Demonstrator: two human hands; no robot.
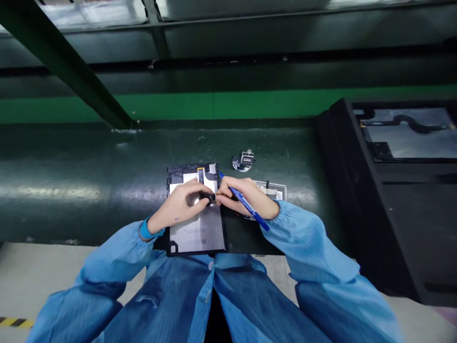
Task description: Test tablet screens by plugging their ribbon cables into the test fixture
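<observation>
A flat display panel (191, 233) with a silvery back and a black frame lies on the green bench in front of me. Over it, my left hand (182, 202) pinches a small black part (212, 196), perhaps the end of a flex cable, between thumb and index finger. My right hand (246, 193) meets it from the other side, its fingertips pressed together at the part's edge. Tucked through that same hand is a blue pen (255, 216), slanting down toward the wrist. What exactly the right fingertips pinch is too small to tell.
Behind the panel stands a chrome tally counter (244, 160) on the bench (89, 157). A flat item with a clear edge (280, 189) lies partly under my right hand. To the right is a black tray (396, 214) holding another panel (414, 138). A green post (96, 90) rises at back left.
</observation>
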